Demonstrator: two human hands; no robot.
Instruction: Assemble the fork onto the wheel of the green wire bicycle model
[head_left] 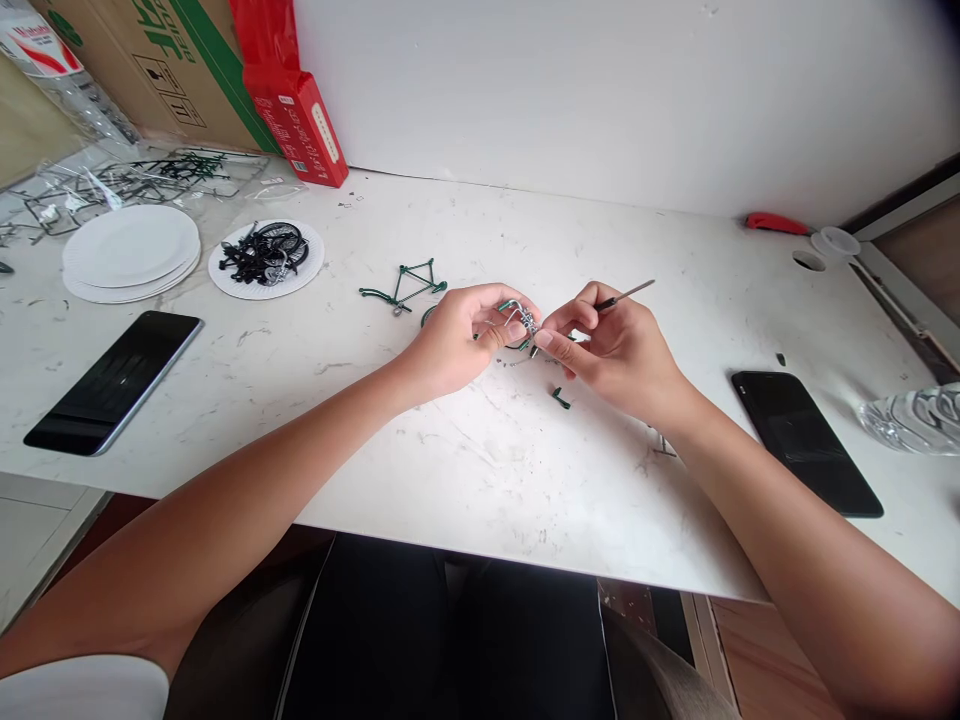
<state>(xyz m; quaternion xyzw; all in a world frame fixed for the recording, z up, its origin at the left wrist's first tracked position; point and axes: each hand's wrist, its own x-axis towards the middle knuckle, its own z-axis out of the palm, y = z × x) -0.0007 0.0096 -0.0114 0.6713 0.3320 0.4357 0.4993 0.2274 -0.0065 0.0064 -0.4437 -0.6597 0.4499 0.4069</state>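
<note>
Between the fingers of my left hand (pixel 457 340) is a small silver model handlebar piece (pixel 526 318) with a green grip at its end. My right hand (pixel 619 350) pinches the near end of the same piece with thumb and fingertip. A thin craft knife or screwdriver (pixel 628 294) with a dark handle also sits in the right hand, its metal end pointing up and right. Just beyond the left hand lies a green model bicycle frame (pixel 414 285). A small green part (pixel 560 398) rests on the table below the hands. Part of a dark wheel is hidden behind my left hand.
Left on the white table (pixel 450 470) are a phone (pixel 116 380), stacked paper plates (pixel 131 250), a plate of black bicycle parts (pixel 266 253) and plastic sprues (pixel 187 168). A red packet (pixel 300 125) stands behind. Right are another phone (pixel 806 440) and a clear bottle (pixel 911 420).
</note>
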